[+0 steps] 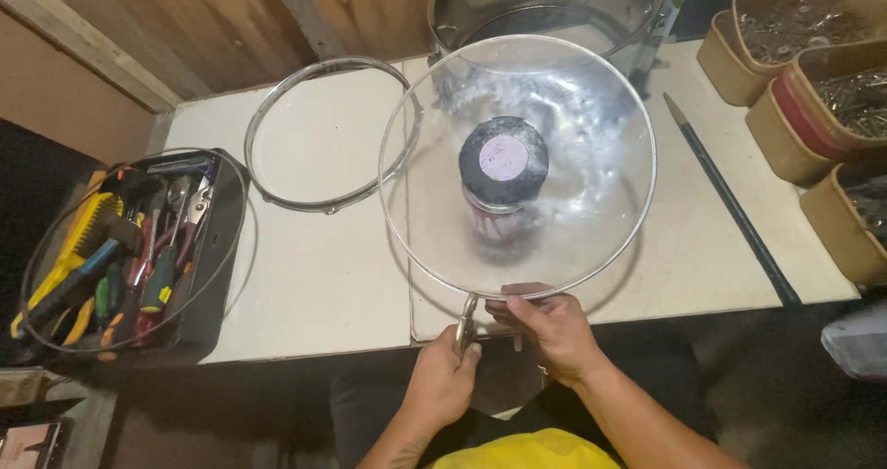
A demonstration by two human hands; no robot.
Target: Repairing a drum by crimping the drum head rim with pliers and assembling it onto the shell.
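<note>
At the tabletop's [314, 275] near edge, the left hand [442, 381] clamps pliers [465, 326] on the rim of a clear drumhead [517, 169] resting on a jar [502, 182]; the right hand [552, 326] pinches the same rim. The film looks light, springy and slippery, probably easily creased, so its stiff hoop seems the safest hold

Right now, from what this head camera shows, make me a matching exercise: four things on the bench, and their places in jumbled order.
Things:
1. clear drumhead
2. metal hoop
3. tool tray
4. black rod

Places:
A. far left, full of hand tools
B. flat on the table, left of centre
C. right side, lying diagonally
D. centre, atop a jar, rim held by the right hand

Pairs: 1-D, 2-B, 3-A, 4-C
</note>
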